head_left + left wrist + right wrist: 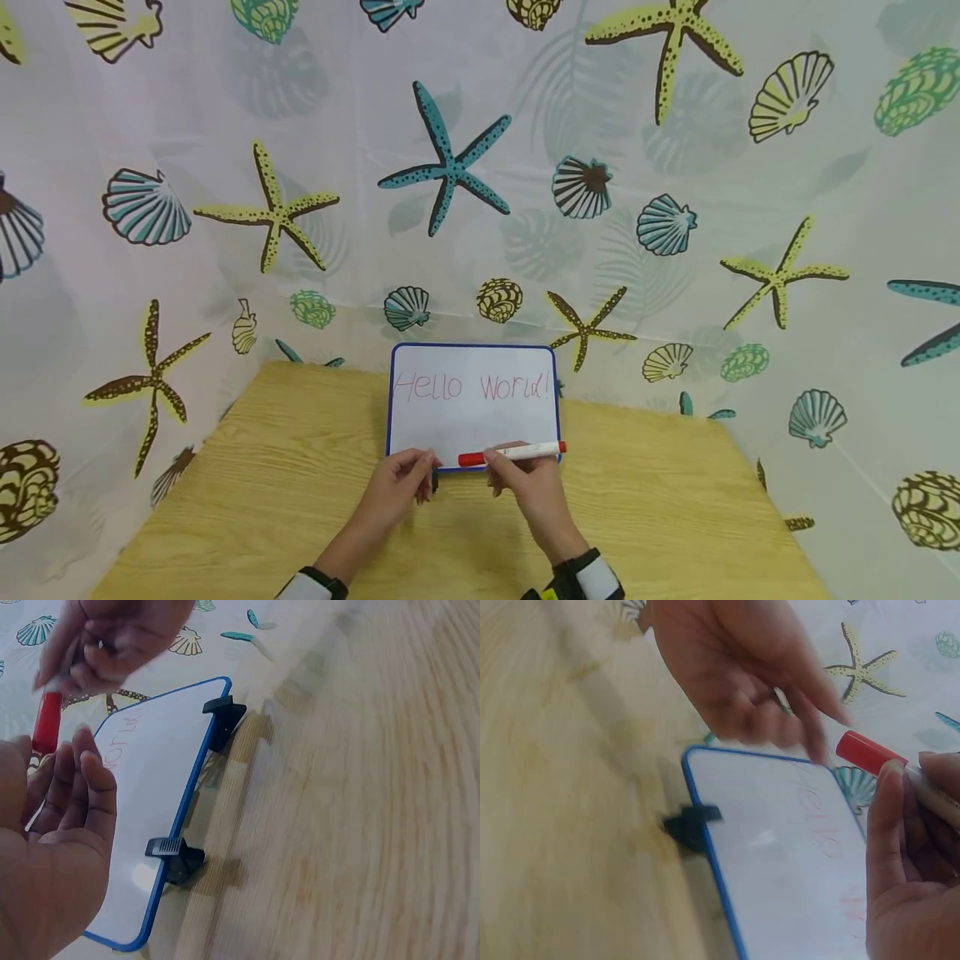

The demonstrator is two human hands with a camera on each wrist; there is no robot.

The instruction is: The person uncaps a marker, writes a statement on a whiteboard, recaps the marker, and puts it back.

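A white marker (528,451) with a red cap (472,459) is pinched in my right hand (525,479), lying nearly level in front of the whiteboard. Its capped end points toward my left hand (397,483), whose loosely curled fingers stop just short of the cap and hold nothing. Behind both hands, the blue-framed whiteboard (472,425) leans back, with "Hello World!" written across it in thin red letters. In the right wrist view the red cap (870,754) sticks out past my right thumb, and the left fingertips hover beside it, blurred.
Black clips (172,851) grip the board's lower edge. A wooden table (645,500) spreads out on both sides. White cloth (337,258) printed with starfish and shells hangs behind and around it. Both wrists wear dark straps (573,575).
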